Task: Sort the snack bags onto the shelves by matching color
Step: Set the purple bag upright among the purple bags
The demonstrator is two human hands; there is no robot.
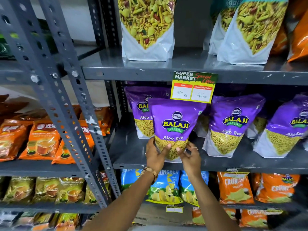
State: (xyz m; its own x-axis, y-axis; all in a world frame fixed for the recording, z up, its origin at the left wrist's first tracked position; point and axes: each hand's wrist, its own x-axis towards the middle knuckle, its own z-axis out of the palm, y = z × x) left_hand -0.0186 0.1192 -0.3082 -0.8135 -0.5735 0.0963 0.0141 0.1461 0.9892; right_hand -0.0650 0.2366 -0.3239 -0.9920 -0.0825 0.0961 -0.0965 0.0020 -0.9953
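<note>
A purple Aloo Sev snack bag (pixel 175 125) stands upright at the front of the grey middle shelf (pixel 233 165). My left hand (pixel 155 155) grips its lower left side and my right hand (pixel 190 155) holds its lower right corner. Another purple bag (pixel 141 110) stands just behind it to the left. More purple bags (pixel 231 124) line the same shelf to the right.
Green-and-white mix bags (pixel 146 27) stand on the shelf above. Blue chip bags (pixel 165 187) and orange bags (pixel 235 187) fill the shelf below. A yellow price tag (pixel 193 87) hangs over the purple bag. Slanted grey rack posts (pixel 73 104) and orange tea packs (pixel 43 139) lie left.
</note>
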